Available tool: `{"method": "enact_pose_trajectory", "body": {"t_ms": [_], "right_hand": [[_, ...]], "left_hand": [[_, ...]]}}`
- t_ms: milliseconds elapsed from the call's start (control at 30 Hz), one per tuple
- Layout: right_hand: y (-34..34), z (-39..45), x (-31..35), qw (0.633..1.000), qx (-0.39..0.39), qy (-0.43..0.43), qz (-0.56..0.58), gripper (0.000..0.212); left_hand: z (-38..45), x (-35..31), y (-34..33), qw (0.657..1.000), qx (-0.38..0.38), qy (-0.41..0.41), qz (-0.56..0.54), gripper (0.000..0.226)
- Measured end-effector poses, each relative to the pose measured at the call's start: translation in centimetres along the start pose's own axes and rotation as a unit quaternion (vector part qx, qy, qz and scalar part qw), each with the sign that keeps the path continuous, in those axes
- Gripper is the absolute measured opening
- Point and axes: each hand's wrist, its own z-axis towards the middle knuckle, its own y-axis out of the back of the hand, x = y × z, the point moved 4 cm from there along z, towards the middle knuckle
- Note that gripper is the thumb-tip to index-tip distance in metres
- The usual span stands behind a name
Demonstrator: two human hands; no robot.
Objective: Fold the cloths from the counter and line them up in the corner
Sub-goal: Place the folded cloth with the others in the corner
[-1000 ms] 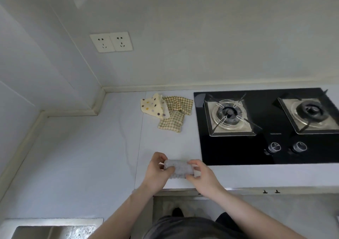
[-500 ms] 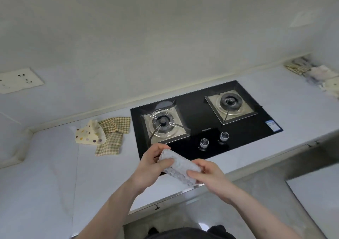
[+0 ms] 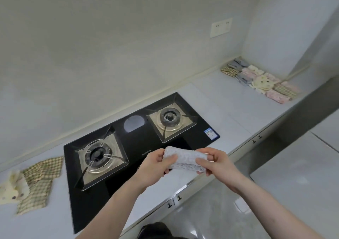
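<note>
While both hands, left (image 3: 156, 162) and right (image 3: 218, 162), pinch the folded white knitted cloth (image 3: 184, 158), I'd keep edges square, then carry toward the folded-cloth row (image 3: 260, 80) at two o'clock.

Both hands, left hand (image 3: 155, 167) and right hand (image 3: 218, 165), gripping folded white cloth (image 3: 183, 158) over stove (image 3: 128, 156), folded cloths (image 3: 260, 79) in corner

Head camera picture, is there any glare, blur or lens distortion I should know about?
Head view: a bright oval glare patch sits on the black stove glass between the burners; wide-angle distortion bows the counter edge and wall lines; the folded cloths in the far corner look soft and smeared; the pale cloth held by the left hand and right hand stays fairly sharp.
</note>
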Motion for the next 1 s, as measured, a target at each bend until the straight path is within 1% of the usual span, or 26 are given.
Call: {"method": "enact_pose_trajectory", "body": {"t_ms": [267, 400, 467, 600, 700, 767, 833, 933, 1000], "right_hand": [[7.5, 4.5, 0.3, 0.994, -0.095, -0.007, 0.059, 0.022], [10.7, 6.0, 0.6, 0.987, -0.145, -0.017, 0.072, 0.02], [12.4, 6.9, 0.9, 0.984, -0.158, -0.019, 0.08, 0.02], [15.3, 8.9, 0.9, 0.982, -0.152, -0.045, 0.102, 0.023], [17.6, 11.4, 1.2, 0.986, -0.134, -0.057, 0.081, 0.023], [19.5, 13.7, 1.2, 0.989, -0.115, -0.066, 0.06, 0.022], [21.6, 16.2, 1.4, 0.992, -0.094, -0.076, 0.031, 0.021], [25.1, 20.4, 1.8, 0.994, -0.065, -0.086, -0.005, 0.014], [27.6, 23.4, 2.3, 0.995, -0.043, -0.092, -0.02, 0.008]], "left_hand": [[10.6, -5.3, -3.8, 0.997, 0.025, -0.041, 0.063, 0.024], [16.0, -6.3, -5.9, 0.996, 0.059, -0.039, 0.049, 0.026], [18.2, -7.3, -7.2, 0.995, 0.078, -0.042, 0.046, 0.029], [22.0, -8.7, -8.9, 0.994, 0.089, -0.036, 0.053, 0.029], [24.9, -9.3, -9.7, 0.995, 0.088, -0.021, 0.047, 0.029], [27.0, -9.5, -10.2, 0.995, 0.082, -0.02, 0.046, 0.035], [29.0, -9.7, -10.8, 0.997, 0.057, -0.005, 0.052, 0.041], [32.1, -10.6, -12.3, 0.999, 0.01, 0.016, 0.041, 0.033], [34.3, -11.5, -13.6, 0.999, -0.029, 0.031, 0.017, 0.033]]}}
